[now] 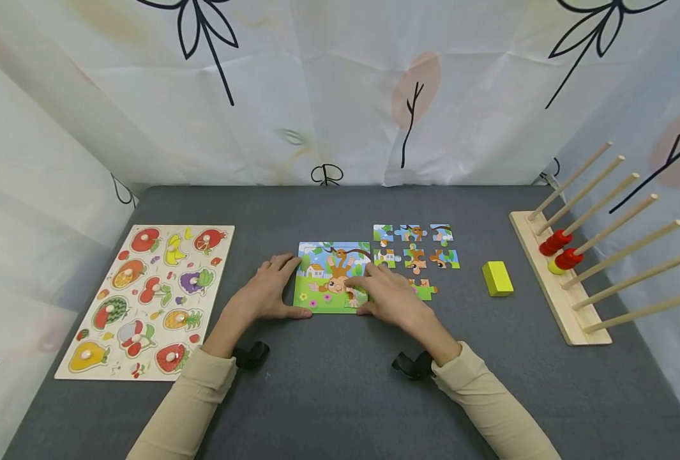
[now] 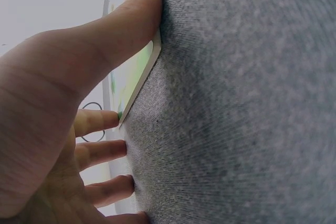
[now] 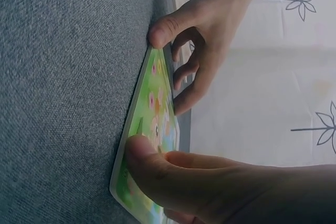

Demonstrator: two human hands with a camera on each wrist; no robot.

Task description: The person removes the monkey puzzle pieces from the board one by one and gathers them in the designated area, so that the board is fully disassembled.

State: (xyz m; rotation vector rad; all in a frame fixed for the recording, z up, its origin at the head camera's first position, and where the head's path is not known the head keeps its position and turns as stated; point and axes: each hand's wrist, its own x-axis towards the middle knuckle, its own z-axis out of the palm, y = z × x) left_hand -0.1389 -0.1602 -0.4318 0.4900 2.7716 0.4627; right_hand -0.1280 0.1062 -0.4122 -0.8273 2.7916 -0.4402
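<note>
A jigsaw board (image 1: 317,300) with a monkey picture lies flat on the grey table. My left hand (image 1: 269,291) is spread beside its left side; the thumb touches the near left corner and the forefinger touches the left edge. Over the board's near right part, my right hand (image 1: 394,297) holds a small green jigsaw piece (image 1: 352,300) between thumb and forefinger. The piece sits slightly askew on the picture, partly hidden by the fingers. In the right wrist view, the right thumb (image 3: 140,148) presses near the board's front edge.
Several loose jigsaw pieces (image 1: 414,255) lie right of the board, one partly behind the right hand. Further right are a yellow block (image 1: 497,279) and a wooden peg stand (image 1: 569,300) with red and yellow beads. A fruit puzzle board (image 1: 144,255) lies at the left.
</note>
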